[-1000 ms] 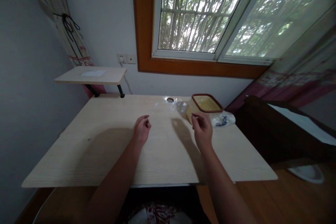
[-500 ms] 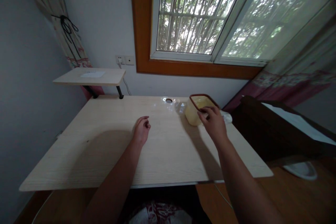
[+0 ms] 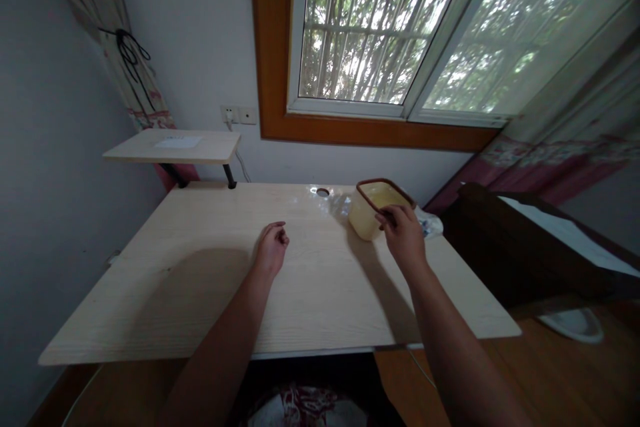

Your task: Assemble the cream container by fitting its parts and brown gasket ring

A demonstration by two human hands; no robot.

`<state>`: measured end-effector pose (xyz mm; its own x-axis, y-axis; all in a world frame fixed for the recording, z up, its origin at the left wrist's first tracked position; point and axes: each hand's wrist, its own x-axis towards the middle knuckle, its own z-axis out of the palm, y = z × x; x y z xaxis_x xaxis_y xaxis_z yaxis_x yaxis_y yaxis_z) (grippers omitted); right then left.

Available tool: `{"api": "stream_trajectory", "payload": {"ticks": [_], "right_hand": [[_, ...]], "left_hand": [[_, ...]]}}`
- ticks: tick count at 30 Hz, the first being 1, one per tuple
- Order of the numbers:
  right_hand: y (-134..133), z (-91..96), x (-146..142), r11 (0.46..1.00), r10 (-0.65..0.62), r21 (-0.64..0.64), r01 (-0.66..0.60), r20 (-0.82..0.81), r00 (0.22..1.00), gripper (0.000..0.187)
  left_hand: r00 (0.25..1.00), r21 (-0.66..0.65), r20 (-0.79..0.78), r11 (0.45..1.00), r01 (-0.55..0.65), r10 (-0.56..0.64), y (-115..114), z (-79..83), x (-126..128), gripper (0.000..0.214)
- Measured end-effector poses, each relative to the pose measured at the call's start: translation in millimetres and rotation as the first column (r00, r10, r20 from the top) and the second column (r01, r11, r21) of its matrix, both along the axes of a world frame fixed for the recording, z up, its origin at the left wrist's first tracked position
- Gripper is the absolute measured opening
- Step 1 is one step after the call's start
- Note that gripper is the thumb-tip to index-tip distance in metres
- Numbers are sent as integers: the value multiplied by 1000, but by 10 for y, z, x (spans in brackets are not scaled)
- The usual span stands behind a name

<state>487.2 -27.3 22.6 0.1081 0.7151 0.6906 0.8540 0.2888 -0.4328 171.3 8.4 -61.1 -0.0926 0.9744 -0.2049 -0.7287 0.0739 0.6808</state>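
A yellowish plastic container (image 3: 364, 212) with a brown rim stands at the far right of the pale wooden desk (image 3: 200, 280). My right hand (image 3: 404, 237) grips its near rim, fingers curled over the edge, and the container tilts a little toward the left. My left hand (image 3: 271, 248) rests on the middle of the desk in a loose fist with nothing visible in it. A crumpled clear plastic bag (image 3: 429, 223) lies just behind and right of the container.
A small raised shelf (image 3: 173, 145) with a white sheet stands at the desk's far left corner. A cable hole (image 3: 323, 192) sits near the back edge. A dark wooden bed frame (image 3: 525, 247) is to the right, a window and curtains behind.
My right hand has gone from hovering over the desk to the container's rim, gripped it and drawn it slightly left. My left hand has stayed put.
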Motion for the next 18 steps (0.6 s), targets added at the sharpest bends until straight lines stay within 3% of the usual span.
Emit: {"api": "stream_trajectory", "payload": {"ticks": [8, 18], "right_hand": [[-24, 39, -238, 980, 199, 41, -196, -93, 976, 19], [25, 77, -898, 906, 419, -41, -421, -59, 906, 15]], "left_hand": [[1000, 21, -11, 1000, 13, -13, 15, 1, -1, 21], [999, -3, 13, 999, 48, -48, -10, 129, 23, 21]]}}
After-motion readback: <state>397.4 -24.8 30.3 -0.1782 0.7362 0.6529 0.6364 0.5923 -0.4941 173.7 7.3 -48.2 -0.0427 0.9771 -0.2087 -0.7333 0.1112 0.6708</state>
